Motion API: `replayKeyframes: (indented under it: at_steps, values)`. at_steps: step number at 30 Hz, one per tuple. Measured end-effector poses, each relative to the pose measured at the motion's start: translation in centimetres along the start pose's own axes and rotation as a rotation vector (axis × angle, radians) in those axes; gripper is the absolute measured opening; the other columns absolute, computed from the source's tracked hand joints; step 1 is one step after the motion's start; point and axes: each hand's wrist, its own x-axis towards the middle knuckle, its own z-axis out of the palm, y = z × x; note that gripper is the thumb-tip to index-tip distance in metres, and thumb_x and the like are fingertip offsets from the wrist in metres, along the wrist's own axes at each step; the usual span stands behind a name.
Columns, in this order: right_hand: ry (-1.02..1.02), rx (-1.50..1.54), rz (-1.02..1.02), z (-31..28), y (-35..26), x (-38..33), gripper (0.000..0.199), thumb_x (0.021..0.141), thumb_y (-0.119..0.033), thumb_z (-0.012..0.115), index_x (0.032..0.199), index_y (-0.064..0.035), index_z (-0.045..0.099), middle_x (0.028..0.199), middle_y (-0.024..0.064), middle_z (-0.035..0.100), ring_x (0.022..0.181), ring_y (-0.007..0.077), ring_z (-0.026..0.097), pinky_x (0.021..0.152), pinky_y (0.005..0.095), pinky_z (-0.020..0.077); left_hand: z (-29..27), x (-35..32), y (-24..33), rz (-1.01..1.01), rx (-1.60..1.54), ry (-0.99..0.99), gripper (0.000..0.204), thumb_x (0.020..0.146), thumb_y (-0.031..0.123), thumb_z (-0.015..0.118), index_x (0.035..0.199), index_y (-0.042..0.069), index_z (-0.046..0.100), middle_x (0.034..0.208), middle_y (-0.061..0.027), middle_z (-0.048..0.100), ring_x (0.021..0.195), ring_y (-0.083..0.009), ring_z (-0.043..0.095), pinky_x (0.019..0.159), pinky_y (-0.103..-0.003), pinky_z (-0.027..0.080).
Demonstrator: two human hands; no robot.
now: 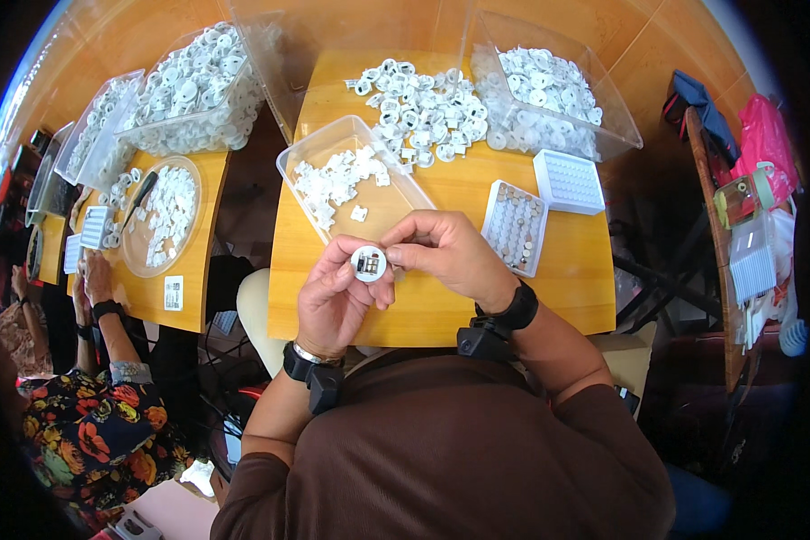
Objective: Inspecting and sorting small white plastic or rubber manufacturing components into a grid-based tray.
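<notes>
Over the table's near edge, my left hand point(326, 304) holds a small round white plastic housing point(368, 264), its open face turned up. Dark and metallic parts show inside the housing. Thumb and index finger of my right hand point(450, 256) are pinched together at the housing's right rim; whatever lies between them is too small to make out. Just beyond my hands stands a clear plastic bin point(411, 191) with small white pieces point(333, 184) in it. Right of it, a white compartment tray point(525, 269) holds several small round silvery discs.
Loose round white parts point(423, 108) cover the table's far side. A clear tub point(621, 135) of similar parts and a second white tray point(571, 183) stand at the right. On the left, a co-worker's hands point(94, 279) are at a neighbouring table point(202, 234).
</notes>
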Motion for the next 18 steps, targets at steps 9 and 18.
replayKeyframes:
  at_steps: [9, 18]
  values:
    - [0.089, 0.085, -0.063, -0.1, -0.6, -0.7, 0.018, 0.084, 0.0, 0.066, 0.101, 0.0002, 0.062, 0.091, 0.0033, 0.065, 0.083, 0.0085, 0.061, 0.078, 0.023, 0.0501, -0.9, -0.5, -0.3, 0.009, -0.035, -0.001, 0.03, 0.092, 0.024, 0.054, 0.109, 0.0, 0.049, 0.089, -0.0192, 0.061, 0.07, -0.0239, 0.061, 0.063, -0.03, 0.051]
    - [0.106, -0.054, -0.071, 0.7, -1.8, -1.6, 0.022, 0.083, 0.001, 0.066, 0.105, 0.0015, 0.062, 0.091, 0.0029, 0.064, 0.083, 0.0087, 0.061, 0.077, 0.023, 0.0507, -0.1, -0.8, -0.1, -0.045, 0.012, 0.053, 0.028, 0.094, 0.023, 0.049, 0.11, 0.0, 0.048, 0.089, -0.0174, 0.062, 0.07, -0.0225, 0.062, 0.063, -0.029, 0.05]
